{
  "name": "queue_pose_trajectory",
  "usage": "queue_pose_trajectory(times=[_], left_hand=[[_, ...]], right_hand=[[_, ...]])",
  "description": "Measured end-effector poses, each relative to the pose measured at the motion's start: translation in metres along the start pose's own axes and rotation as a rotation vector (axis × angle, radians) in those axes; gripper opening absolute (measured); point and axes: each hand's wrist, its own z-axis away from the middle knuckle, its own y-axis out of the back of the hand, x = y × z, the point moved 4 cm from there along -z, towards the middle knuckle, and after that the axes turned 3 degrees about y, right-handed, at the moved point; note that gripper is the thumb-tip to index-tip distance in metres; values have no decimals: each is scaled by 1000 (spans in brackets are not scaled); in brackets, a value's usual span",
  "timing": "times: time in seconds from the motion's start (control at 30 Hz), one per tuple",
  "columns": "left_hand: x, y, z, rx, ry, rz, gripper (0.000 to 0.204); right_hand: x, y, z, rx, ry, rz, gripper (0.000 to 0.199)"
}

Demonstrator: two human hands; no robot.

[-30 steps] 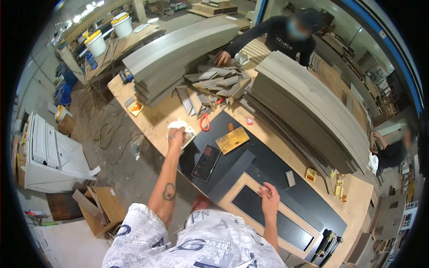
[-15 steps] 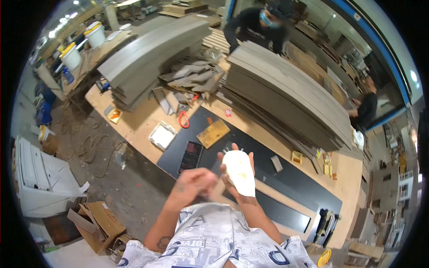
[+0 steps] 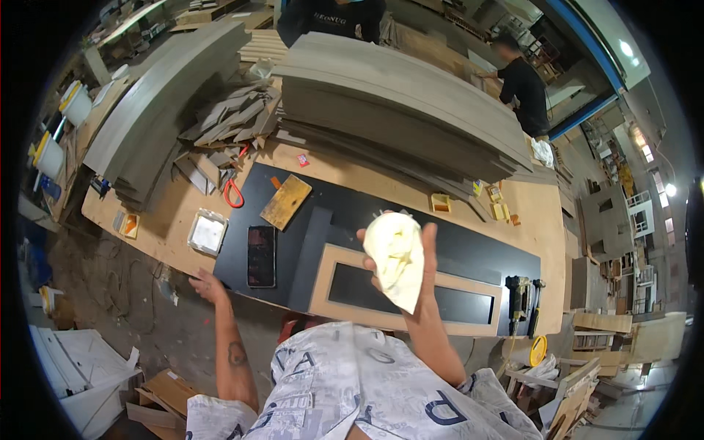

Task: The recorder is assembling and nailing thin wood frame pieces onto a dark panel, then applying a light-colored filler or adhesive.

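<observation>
In my right hand lies a pale yellow, soft-looking lump, wide at the top and tapering toward my wrist; I cannot tell its material. My thumb stands along its right side, and fingertips show at its left edge. Beneath the hand is a dark panel with a light wooden frame on it. My left hand is off to the left at the table's near edge, fingers apart and holding nothing. Closest to it are a square tub of white stuff and a dark phone-like slab.
Grey board stacks line the table's far side, with offcuts between them. A yellowish wood block, red-handled scissors and a power tool lie about. One person stands beyond the boards, another farther right.
My left hand has moved from near the lump out left to the table edge, and its fingers have spread. The right hand still holds the lump, now tilted. My view has shifted.
</observation>
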Motion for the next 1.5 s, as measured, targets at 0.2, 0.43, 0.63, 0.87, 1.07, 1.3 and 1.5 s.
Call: queue_pose_trajectory(times=[0.2,0.43,0.63,0.87,1.07,1.3,1.5], left_hand=[[20,-17,26,-15,-17,208,66],[14,-16,9,9,-7,41,67],[21,-13,20,21,6,-27,71],[25,-8,26,-24,36,-33,76],[30,-2,31,-6,80,-48,75],[19,-17,15,70,15,-5,69],[36,-2,31,77,106,-19,65]], right_hand=[[-2,2,2,600,57,325,53],[-18,-2,-5,499,171,207,33],[-14,37,3,163,82,-118,32],[-1,77,11,291,51,-135,25],[21,81,-2,337,-5,4,60],[93,114,-1,414,-203,-127,68],[133,121,25,316,-418,-248,70]])
